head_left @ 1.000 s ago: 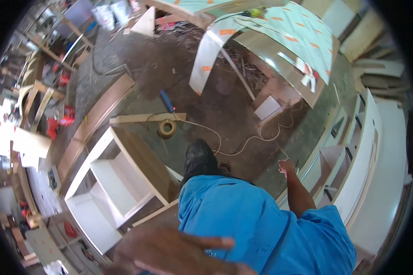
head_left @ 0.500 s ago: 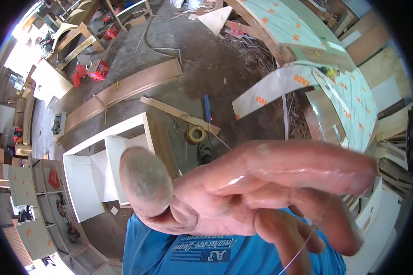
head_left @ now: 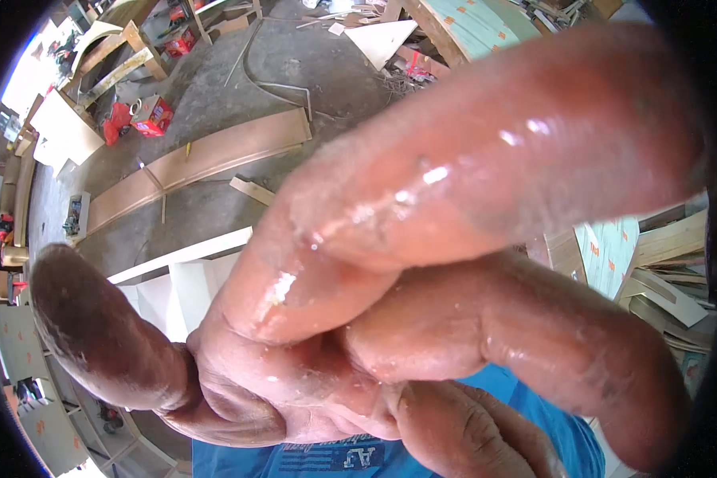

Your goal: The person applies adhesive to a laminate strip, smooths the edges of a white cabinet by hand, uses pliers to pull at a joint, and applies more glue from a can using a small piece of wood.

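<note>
My left hand (head_left: 358, 319) is very close in front of the view and covers much of it, palm side showing. The thumb points up at the left and stands apart from the fingers. The index finger stretches toward the upper right with a wet shine on its skin, and the other fingers are bent below it. Nothing shows between the fingers. Below the hand is the blue shirt (head_left: 526, 398) on my body. My right hand is out of sight.
Behind the hand is a white cabinet (head_left: 187, 291). A long brown board (head_left: 239, 147) lies on the floor. Farther off are a red box (head_left: 153, 115), a white triangular panel (head_left: 378, 41) and a pale green covered bench (head_left: 486, 24). Wood offcuts (head_left: 673, 243) are stacked at the right.
My left hand has come nearer and fills more of the picture. Its thumb has swung left, away from the fingers, and the index finger has risen. The background has shifted slightly left.
</note>
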